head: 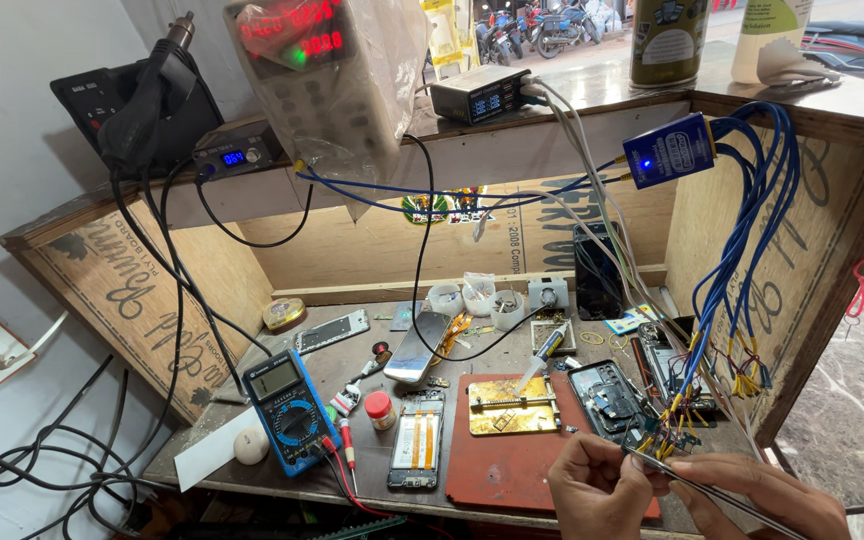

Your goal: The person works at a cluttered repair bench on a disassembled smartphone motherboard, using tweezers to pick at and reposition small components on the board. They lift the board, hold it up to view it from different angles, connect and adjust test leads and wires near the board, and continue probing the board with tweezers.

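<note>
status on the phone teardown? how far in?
Done: one phone lies opened face-up, a second shell sits stripped, a screen is off. In hand: left hand pinches a tiny part while right hand works it with tweezers over the red mat. Left: both phones remain open; the multimeter sits idle.

Daylight pours in from twelve and one o'clock, washing out the street. The bench sits evenly lit, shadows soft. Edges bow with wide-angle distortion; the red display [297,28] glares, slightly blurred.
</note>
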